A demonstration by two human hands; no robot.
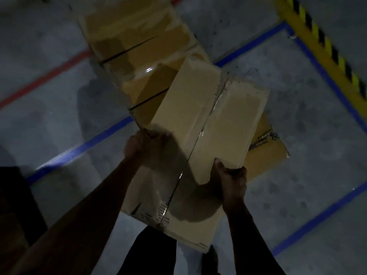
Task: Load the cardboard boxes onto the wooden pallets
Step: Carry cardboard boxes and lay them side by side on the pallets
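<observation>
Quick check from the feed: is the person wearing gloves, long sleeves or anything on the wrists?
No gloves: the left hand and right hand are bare. Both forearms are uncovered as far as the view shows, with no sleeve cuffs in sight. No watch or band is evident on either wrist, though the picture is dark and blurred.

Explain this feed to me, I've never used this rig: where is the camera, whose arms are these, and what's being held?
There is no machine here. One camera sits on a person's head, looking down at their own bare arms. The left hand and the right hand grip opposite edges of a pale, flat-topped cardboard box sealed with clear tape. Beyond it stand more brown taped cardboard boxes, and another shows underneath. The grey concrete floor carries blue tape lines, a red line and a yellow-black hazard stripe. The picture is dark and blurred, and no pallet shows.
</observation>
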